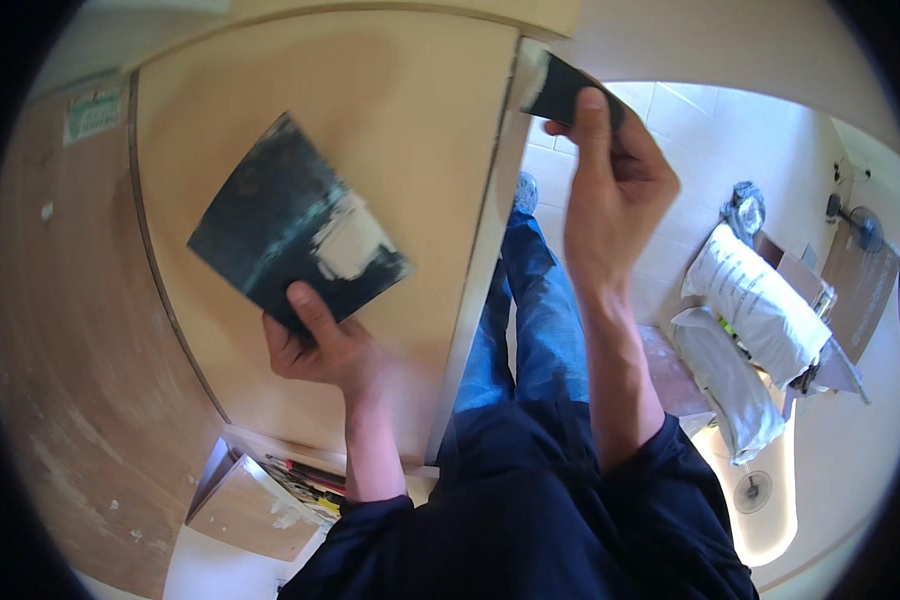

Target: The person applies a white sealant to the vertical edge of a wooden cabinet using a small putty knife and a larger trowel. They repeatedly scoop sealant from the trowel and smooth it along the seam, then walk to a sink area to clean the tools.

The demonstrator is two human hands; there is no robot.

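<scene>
My left hand (322,348) grips a dark, square, flat sheet (265,225) by its near corner, thumb on top. A patch of off-white putty (352,240) lies on the sheet's right part. In my right hand (615,195) is a small dark putty scraper (558,90), pinched between thumb and fingers. Whitish putty shows along the scraper's left edge, which is at the pale edge strip (525,75) near the panel's far right corner. Whether it touches the strip is hard to tell. Beneath the sheet is a broad light wood-coloured panel (400,130).
A brown board surface (65,330) with white smears runs along the left. Below it, a box (260,510) stands beside several tools (315,475). Far to the right are white sacks (755,290), a fan (865,228) and a glowing light strip (790,500). My legs (545,330) hang beside the panel.
</scene>
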